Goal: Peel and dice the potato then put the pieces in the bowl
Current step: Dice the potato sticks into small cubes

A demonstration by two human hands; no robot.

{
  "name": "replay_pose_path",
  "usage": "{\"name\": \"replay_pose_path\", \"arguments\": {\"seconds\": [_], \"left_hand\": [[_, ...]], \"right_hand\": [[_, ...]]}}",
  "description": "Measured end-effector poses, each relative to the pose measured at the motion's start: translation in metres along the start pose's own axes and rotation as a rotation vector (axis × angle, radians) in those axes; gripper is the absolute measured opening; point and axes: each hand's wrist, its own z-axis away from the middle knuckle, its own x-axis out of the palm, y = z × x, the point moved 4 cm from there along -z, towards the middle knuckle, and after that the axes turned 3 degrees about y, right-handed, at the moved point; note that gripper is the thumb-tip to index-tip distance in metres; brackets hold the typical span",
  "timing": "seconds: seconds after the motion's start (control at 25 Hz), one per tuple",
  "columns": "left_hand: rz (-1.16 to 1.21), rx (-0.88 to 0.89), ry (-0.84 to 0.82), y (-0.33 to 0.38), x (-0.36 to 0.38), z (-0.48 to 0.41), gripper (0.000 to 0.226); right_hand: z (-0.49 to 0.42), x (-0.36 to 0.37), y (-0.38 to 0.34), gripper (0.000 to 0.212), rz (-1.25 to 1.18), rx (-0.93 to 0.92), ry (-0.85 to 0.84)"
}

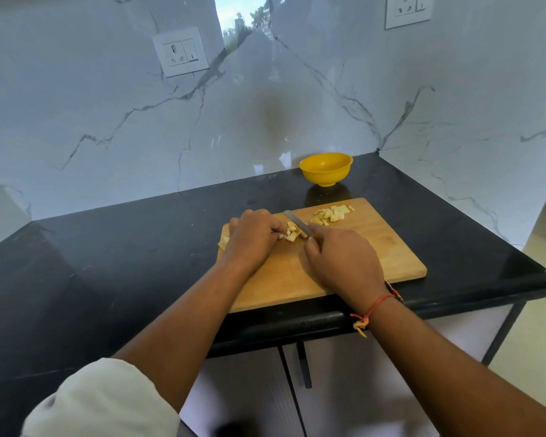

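The pale yellow peeled potato chunk, already partly cut into small cubes, lies near the middle of the rectangular light wooden cutting board. A heap of diced potato pieces sits near the board's far edge, and one more pale potato piece is at its left edge. The round yellow bowl stands on the black stone countertop just beyond the board. The left hand lies knuckles up, its curled fingers pinning the chunk. The right hand is wrapped round the hidden handle of a silver-bladed kitchen knife, whose blade angles away leftward against the chunk.
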Motion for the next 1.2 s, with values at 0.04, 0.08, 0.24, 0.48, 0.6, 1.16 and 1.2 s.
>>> {"name": "replay_pose_path", "arguments": {"seconds": [0.04,0.08,0.24,0.48,0.6,1.16,1.2], "left_hand": [[0.011,-0.029,0.02,-0.002,-0.002,0.001,0.016],[0.031,-0.079,0.053,-0.007,-0.005,0.002,0.016],[0.069,-0.301,0.074,-0.038,-0.019,0.008,0.013],[0.013,-0.322,-0.078,-0.04,-0.013,0.014,0.021],[-0.043,-0.292,0.004,-0.035,-0.012,0.015,0.023],[0.132,-0.136,0.179,-0.004,-0.005,0.043,0.014],[0.123,-0.138,0.187,-0.004,-0.005,0.043,0.015]], "right_hand": [[0.0,0.0,0.0,0.041,-0.001,-0.004,-0.006],[0.0,-0.001,0.0,0.041,-0.001,-0.011,-0.013],[0.002,-0.003,-0.004,0.04,-0.007,-0.05,-0.036],[0.003,-0.005,-0.005,0.04,-0.013,-0.067,-0.037],[0.003,-0.005,-0.005,0.04,-0.023,-0.073,-0.043],[0.008,-0.012,-0.012,0.041,0.0,-0.09,-0.1],[0.01,-0.013,-0.012,0.041,0.011,-0.084,-0.111]]}}
